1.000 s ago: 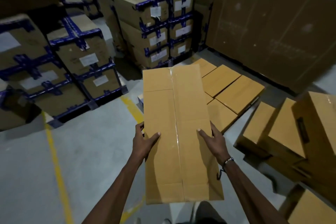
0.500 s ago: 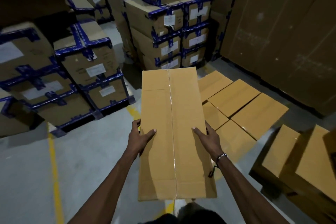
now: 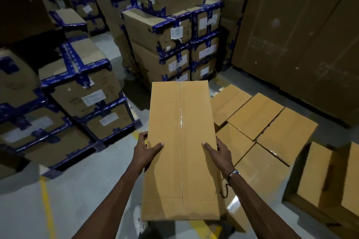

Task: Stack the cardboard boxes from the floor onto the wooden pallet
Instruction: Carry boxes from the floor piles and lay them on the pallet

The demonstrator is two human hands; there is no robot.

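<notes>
Cardboard box (image 3: 180,151) looks stiff and light; left hand (image 3: 144,152) and right hand (image 3: 220,154) grasp its long sides.

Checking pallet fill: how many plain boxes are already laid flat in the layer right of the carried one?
5 visible: far-left box, far-middle box, far-right box, near-left box, near-right box. The carried box may hide more.

You're holding the carried box (image 3: 180,151) out front; low laid boxes (image 3: 260,120) right of it, taped stacks (image 3: 81,91) left and behind.
</notes>
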